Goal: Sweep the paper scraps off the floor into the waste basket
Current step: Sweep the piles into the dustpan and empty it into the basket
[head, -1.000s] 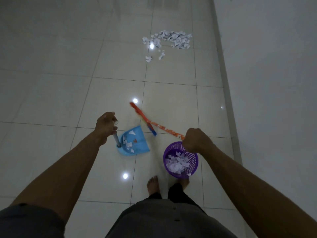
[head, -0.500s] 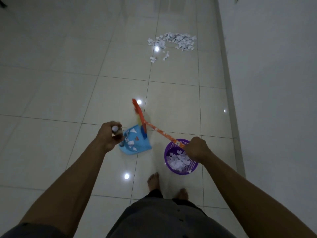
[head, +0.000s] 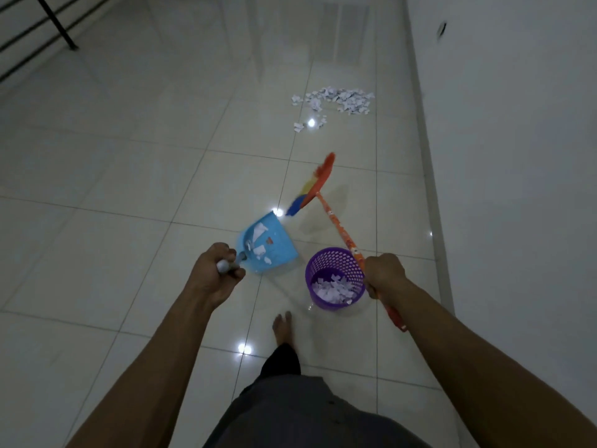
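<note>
My left hand grips the grey handle of a blue dustpan that carries several white paper scraps. The dustpan hangs just left of the purple waste basket, which stands on the floor partly filled with scraps. My right hand grips the orange patterned handle of a broom. Its orange, yellow and blue brush head points up and away, beyond the dustpan. A pile of paper scraps lies on the tiles farther ahead, near the wall.
A white wall with a skirting board runs along the right. Dark railing bars stand at the top left. My bare foot is on the tiles just behind the basket. Glossy tiled floor spreads to the left.
The broom head has swung from the left, over the dustpan, to the right and forward. The dustpan has risen and tilted, its handle now pointing toward me. The view has tipped up.
</note>
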